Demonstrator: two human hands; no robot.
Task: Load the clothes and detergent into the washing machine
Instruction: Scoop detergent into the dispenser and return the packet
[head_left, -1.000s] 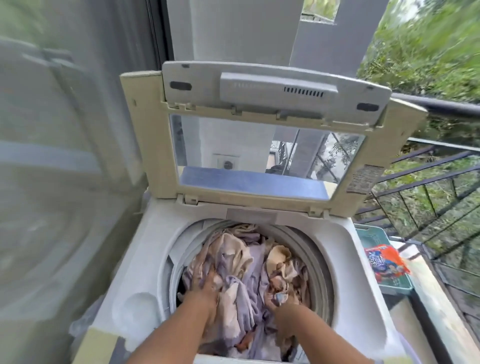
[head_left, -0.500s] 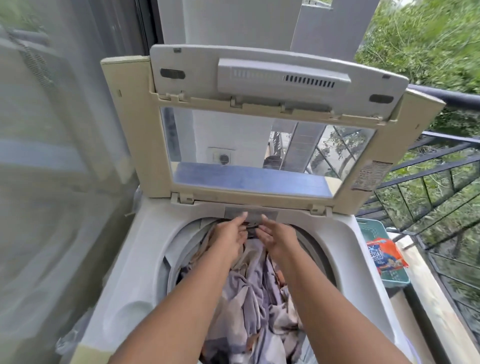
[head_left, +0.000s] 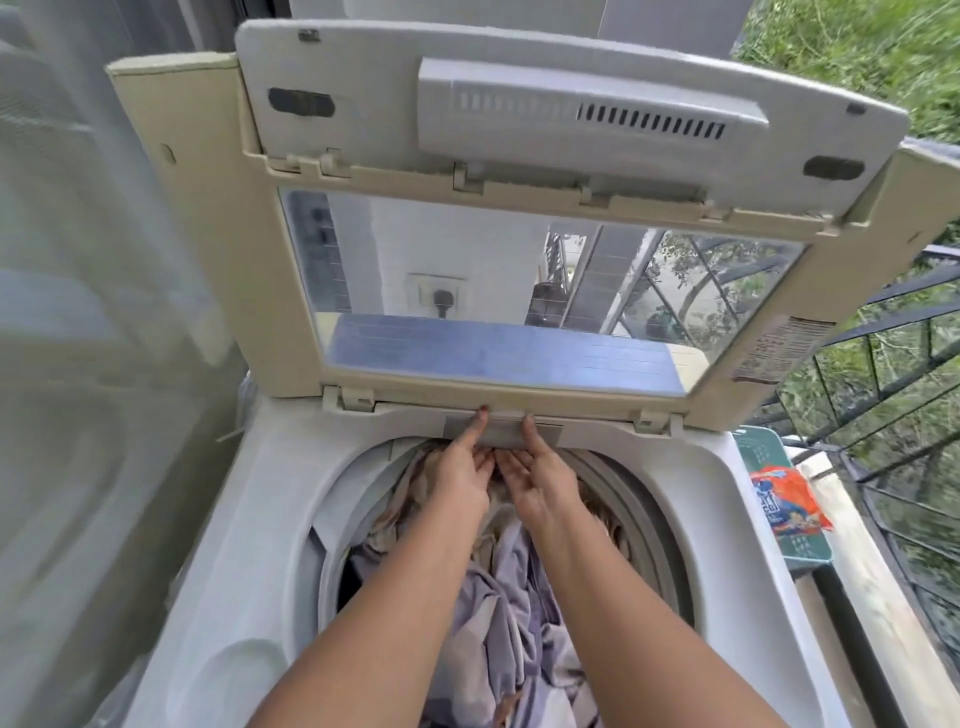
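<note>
The white top-load washing machine (head_left: 249, 545) stands with its lid (head_left: 218, 234) raised. Lilac and beige clothes (head_left: 509, 597) fill the drum. Both my hands reach over them to the grey detergent drawer (head_left: 550, 432) at the back rim. My left hand (head_left: 460, 478) and my right hand (head_left: 545, 483) each have one digit on the drawer's top edge, with the other fingers curled at its lower edge. An orange and blue detergent pouch (head_left: 784, 501) lies to the right of the machine.
The pouch sits in a teal basket (head_left: 763, 452) on a wooden ledge (head_left: 872, 597) beside a black railing (head_left: 893, 332). A glass door (head_left: 78, 364) runs along the left. A plugged-in wall socket (head_left: 440, 297) shows through the lid's window.
My hands left the clothes in the drum and moved up to the back rim, where they now hold the grey drawer. My view has come closer to the machine.
</note>
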